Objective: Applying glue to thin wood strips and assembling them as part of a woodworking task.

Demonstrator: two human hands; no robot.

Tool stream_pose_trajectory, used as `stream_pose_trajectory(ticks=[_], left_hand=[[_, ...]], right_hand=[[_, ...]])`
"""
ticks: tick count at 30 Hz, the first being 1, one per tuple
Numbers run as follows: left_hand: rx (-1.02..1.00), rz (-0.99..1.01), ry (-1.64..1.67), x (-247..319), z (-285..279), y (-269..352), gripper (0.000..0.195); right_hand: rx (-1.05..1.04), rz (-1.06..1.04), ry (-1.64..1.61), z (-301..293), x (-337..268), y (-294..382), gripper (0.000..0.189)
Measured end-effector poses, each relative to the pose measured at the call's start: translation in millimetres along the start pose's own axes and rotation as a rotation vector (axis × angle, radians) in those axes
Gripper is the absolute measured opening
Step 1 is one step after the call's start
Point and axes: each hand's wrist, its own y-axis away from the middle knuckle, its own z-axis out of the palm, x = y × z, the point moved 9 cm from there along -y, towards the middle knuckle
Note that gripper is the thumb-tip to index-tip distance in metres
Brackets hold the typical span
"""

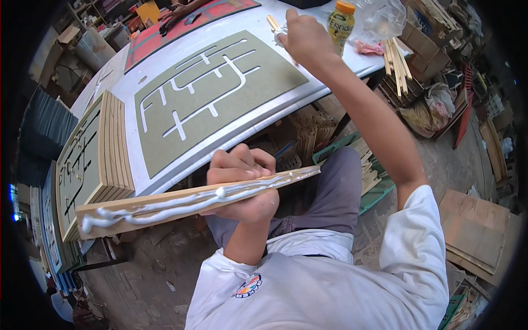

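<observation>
My left hand [251, 185] grips a long wooden strip [156, 200] above my lap, its near end toward the lower left. Two uneven lines of white glue [218, 194] run along the strip's upward face. My right hand [307, 39] is raised over the far right of the white table [136, 194], fingers curled. Beside its fingers are a whitish object [280, 35] and light wooden sticks [272, 22]; whether the hand holds anything is hidden. A grey-green board [198, 123] with pale cut-out slots lies flat on the table in front of me.
Wood-framed slotted panels [99, 152] are stacked at the table's left. A yellow bottle with an orange cap [341, 24] stands right of my right hand, near wooden strips [398, 66]. Another person's hand [177, 14] is over a red board [181, 31]. A green crate [375, 198] holds wood pieces.
</observation>
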Motion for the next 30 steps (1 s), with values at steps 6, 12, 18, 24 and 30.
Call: stream_pose_trajectory(ticks=[6,12,18,24,30], left_hand=[[0.036,-0.030,-0.010,-5,-16,8,0.072],[0.132,-0.103,-0.098,-15,-21,-7,0.066],[0.066,-0.275,0.030,-42,-18,-8,0.067],[0.163,-0.683,0.271,-89,16,-4,0.058],[0.162,-0.879,0.351,-135,57,-21,0.060]], right_hand=[[0.052,0.132,0.335,76,21,-59,0.030],[0.010,0.263,0.356,112,86,-70,0.042],[-0.164,0.177,0.156,87,61,-46,0.053],[0.091,-0.163,-0.452,-10,46,41,0.041],[0.006,0.102,-1.156,-82,74,179,0.028]])
